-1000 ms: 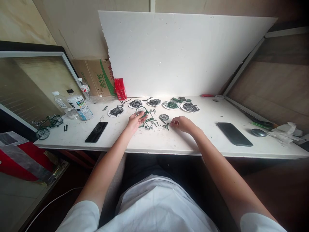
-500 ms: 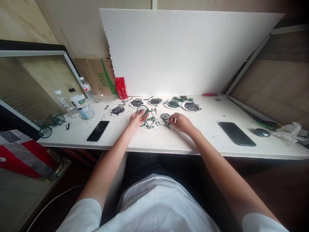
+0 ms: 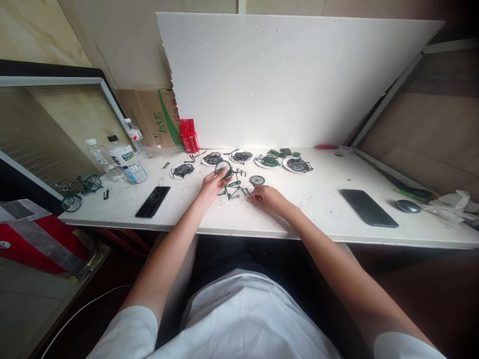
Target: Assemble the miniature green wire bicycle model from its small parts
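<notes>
My left hand [image 3: 213, 185] is closed around a green toy bicycle [image 3: 234, 184], gripping it by its spoked wheel, which stands up above my fingers. The bicycle's frame points to the right, just over the tabletop. My right hand [image 3: 268, 198] is low at the table, right of the bicycle, with its fingertips pinched together. Anything between those fingertips is too small to make out. A loose wheel [image 3: 257, 180] lies just beyond my right hand. Small green pieces [image 3: 245, 191] sit between the bicycle and my right fingertips.
White plates of dark parts [image 3: 183, 171] and green parts [image 3: 268, 160] line the back. An assembled toy bicycle [image 3: 80, 190] stands at far left near bottles [image 3: 129, 164]. A phone [image 3: 152, 202] lies left; a dark flat slab [image 3: 368, 207] and a mouse [image 3: 407, 206] lie right.
My right hand has moved left and slightly nearer to me, away from the loose wheel and closer to the bicycle. My left hand still grips the bicycle.
</notes>
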Demonstrator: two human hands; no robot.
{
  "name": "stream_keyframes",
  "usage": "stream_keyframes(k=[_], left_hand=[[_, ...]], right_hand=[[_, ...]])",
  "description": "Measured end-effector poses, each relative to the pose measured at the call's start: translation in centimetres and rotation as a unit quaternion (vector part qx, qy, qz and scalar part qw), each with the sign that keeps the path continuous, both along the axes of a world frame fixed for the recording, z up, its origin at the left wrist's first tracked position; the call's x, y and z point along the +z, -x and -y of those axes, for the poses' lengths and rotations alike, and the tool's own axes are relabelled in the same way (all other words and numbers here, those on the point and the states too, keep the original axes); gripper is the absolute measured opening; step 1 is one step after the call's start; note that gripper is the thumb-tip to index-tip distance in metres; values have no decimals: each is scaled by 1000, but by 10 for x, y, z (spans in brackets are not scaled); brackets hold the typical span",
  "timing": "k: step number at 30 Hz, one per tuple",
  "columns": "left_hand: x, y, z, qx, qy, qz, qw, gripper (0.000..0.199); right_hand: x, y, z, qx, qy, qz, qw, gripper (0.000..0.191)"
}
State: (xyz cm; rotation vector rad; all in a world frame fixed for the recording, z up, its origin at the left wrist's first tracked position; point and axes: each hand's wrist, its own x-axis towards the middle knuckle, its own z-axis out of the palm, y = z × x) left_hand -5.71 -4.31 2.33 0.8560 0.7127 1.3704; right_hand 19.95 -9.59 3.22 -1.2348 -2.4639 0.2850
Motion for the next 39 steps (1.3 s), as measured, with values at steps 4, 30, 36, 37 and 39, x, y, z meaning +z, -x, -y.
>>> stream_keyframes(k=[4,30,36,37,39], left_hand=[[0,0,1,-2,-5,-17,1000,44],[6,-28,25,13,-72,-12,997,42],[-5,-38,24,26,-76,-35,996,56],[-7,-38,23,29,-79,-34,996,56],[-9,-38,21,35,-87,-28,995,56]], right_hand=[[-1,7,4,-38,-27,64,997,20],[-2,34,22,-47,115,-296,947,42],[-16,31,11,-47,109,-331,936,35],[-19,31,9,-43,101,-335,936,34],[-23,31,7,-38,91,-334,938,31]])
